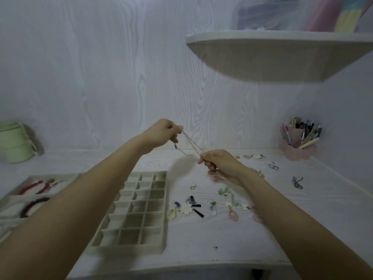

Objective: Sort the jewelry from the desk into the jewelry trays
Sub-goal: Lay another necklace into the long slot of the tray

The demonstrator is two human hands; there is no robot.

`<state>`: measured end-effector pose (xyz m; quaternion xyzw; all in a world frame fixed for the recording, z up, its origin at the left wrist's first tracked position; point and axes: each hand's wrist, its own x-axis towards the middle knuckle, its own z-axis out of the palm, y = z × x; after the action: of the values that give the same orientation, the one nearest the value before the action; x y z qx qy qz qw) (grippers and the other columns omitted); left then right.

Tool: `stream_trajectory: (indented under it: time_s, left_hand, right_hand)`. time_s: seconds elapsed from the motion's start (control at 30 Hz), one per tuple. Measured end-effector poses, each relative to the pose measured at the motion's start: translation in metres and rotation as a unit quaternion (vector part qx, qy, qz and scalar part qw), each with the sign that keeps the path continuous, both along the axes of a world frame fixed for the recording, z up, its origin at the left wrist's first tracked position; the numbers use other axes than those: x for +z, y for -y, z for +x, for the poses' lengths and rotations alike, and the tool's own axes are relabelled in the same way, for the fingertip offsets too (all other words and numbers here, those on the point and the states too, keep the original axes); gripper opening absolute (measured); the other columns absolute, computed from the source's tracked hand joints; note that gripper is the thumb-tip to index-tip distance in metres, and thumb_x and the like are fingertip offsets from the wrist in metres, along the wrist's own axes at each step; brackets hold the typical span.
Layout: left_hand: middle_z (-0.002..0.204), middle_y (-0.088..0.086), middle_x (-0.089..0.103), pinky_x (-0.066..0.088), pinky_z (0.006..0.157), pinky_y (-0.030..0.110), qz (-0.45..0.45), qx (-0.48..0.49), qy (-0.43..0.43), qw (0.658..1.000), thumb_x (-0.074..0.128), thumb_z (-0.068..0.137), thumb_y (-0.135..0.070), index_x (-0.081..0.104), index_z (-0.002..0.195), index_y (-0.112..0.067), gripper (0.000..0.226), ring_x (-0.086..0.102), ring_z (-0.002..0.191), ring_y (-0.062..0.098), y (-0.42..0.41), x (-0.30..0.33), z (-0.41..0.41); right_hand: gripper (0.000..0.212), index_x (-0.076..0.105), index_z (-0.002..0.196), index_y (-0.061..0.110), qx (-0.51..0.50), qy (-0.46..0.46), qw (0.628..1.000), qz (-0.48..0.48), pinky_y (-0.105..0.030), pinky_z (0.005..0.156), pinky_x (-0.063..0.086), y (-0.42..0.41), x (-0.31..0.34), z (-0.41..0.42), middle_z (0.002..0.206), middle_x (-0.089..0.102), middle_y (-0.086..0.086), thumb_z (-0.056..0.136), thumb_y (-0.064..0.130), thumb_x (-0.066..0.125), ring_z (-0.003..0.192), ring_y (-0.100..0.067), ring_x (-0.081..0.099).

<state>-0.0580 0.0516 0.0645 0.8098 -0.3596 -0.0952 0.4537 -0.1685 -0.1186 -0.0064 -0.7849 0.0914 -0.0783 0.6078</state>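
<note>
While pinched at both ends | chain (192,143) spans left hand (162,133) | right hand (220,163)

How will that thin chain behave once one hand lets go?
Likely floppy: the chain runs straight only because the left hand and right hand pull it taut. Its loose tail already droops, so it may swing and tangle. It looks light and easily snagged.

Pale wood-grain wall (101,67) behind a white desk (201,239), curved shelf (272,55) upper right
</note>
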Motion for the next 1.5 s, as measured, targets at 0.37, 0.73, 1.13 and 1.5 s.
stream_trajectory:
  time_s: [0.37,0.73,1.13,1.5]
  left_hand:
    - [0.082,-0.010,0.064,0.043,0.072,0.025,-0.083,0.142,0.030,0.986,0.063,0.089,-0.025,0.071,0.082,-0.013,0.016,0.051,0.077,0.005,-0.110,0.015,0.006]
    - [0.092,-0.007,0.062,0.027,0.050,0.022,0.017,0.156,0.020,0.987,0.060,0.090,-0.024,0.073,0.091,-0.014,0.017,0.045,0.060,-0.003,-0.210,0.021,0.004]
    - [0.075,-0.006,0.068,0.031,0.047,0.007,0.030,0.135,0.128,0.982,0.054,0.090,-0.010,0.071,0.092,-0.015,0.018,0.050,0.051,-0.011,-0.235,-0.001,0.000]
    - [0.076,-0.002,0.071,0.029,0.038,0.008,0.011,0.121,0.156,0.980,0.062,0.087,-0.013,0.070,0.086,-0.011,0.008,0.045,0.042,-0.003,-0.234,-0.007,-0.018]
  right_hand:
    - [0.014,0.072,0.087,0.011,0.029,-0.009,0.996,-0.088,-0.015,0.058,0.044,-0.092,0.007,0.041,0.080,0.071,-0.001,0.092,0.019,0.061,0.061,-0.005,0.059]
    - [0.019,0.068,0.063,0.014,0.078,-0.040,0.985,-0.146,-0.017,0.053,0.045,-0.206,-0.005,0.086,0.068,0.071,-0.006,0.081,0.016,0.074,0.046,-0.007,0.057]
    - [0.025,0.062,0.060,0.011,0.133,-0.064,0.960,-0.239,-0.016,0.048,0.049,-0.251,-0.026,0.067,0.061,0.068,-0.006,0.081,0.003,0.071,0.050,-0.008,0.064]
    - [0.017,0.062,0.088,0.010,0.149,-0.081,0.913,-0.372,-0.013,0.054,0.044,-0.269,-0.021,0.049,0.082,0.068,-0.002,0.077,0.006,0.075,0.069,-0.010,0.062]
